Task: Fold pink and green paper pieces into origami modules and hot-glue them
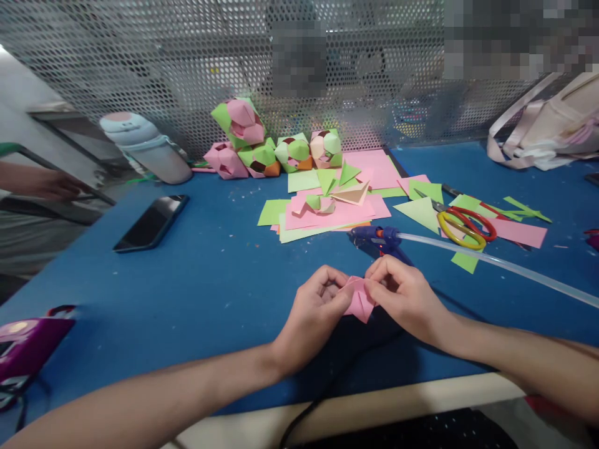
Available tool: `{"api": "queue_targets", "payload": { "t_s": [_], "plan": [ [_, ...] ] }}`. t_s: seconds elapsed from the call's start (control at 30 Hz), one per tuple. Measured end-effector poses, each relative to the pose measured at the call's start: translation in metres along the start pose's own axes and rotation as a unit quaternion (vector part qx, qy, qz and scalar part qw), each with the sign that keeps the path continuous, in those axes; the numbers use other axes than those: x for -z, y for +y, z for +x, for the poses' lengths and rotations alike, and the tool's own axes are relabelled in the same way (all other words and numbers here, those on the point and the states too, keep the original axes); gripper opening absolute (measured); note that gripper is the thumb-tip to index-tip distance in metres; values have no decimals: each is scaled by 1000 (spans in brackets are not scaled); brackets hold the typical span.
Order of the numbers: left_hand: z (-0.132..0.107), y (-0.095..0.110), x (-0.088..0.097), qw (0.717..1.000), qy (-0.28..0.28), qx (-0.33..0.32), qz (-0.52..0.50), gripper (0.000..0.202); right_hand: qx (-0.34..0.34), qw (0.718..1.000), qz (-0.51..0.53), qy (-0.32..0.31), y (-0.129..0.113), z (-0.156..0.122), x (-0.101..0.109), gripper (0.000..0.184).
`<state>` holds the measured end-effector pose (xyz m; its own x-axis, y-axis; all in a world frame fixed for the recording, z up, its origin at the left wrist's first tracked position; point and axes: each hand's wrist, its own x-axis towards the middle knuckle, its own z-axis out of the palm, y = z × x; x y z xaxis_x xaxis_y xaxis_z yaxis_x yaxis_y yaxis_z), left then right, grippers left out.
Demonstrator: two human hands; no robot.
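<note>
A folded piece of pink paper (360, 302) is held between both hands, just above the front part of the blue table. My left hand (319, 307) pinches its left side between thumb and fingers. On the other side, my right hand (401, 298) has its thumb and fingertips closed on the paper's upper right edge. Right behind the hands lies a blue hot glue gun (377, 236), a long clear glue stick (496, 260) running out of it to the right. Farther back, sheets of pink and green paper (327, 212) are piled, with small folded pieces on top.
Several folded paper balls (294, 151) stand along the perforated metal panel (187, 81). Yellow- and red-handled scissors (461, 231) lie among paper scraps. A phone (152, 222), a bottle (145, 146) and a purple item (32, 343) are at left, a bag (552, 125) at right. Another person's hand (56, 182) shows far left.
</note>
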<state>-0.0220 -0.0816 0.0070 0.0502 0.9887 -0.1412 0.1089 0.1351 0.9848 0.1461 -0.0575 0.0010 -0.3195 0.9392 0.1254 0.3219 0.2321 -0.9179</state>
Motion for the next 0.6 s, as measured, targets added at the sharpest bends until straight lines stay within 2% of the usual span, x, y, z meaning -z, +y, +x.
{"api": "queue_targets", "payload": {
  "t_s": [0.37,0.6],
  "plan": [
    [2,0,-1,999,33,-19,5,11,-9,999,23,-29,-1,-2,-1,13],
    [3,-5,1,998,11,-50,21,10,-58,994,54,-71,-5,-1,-2,11]
  ]
}}
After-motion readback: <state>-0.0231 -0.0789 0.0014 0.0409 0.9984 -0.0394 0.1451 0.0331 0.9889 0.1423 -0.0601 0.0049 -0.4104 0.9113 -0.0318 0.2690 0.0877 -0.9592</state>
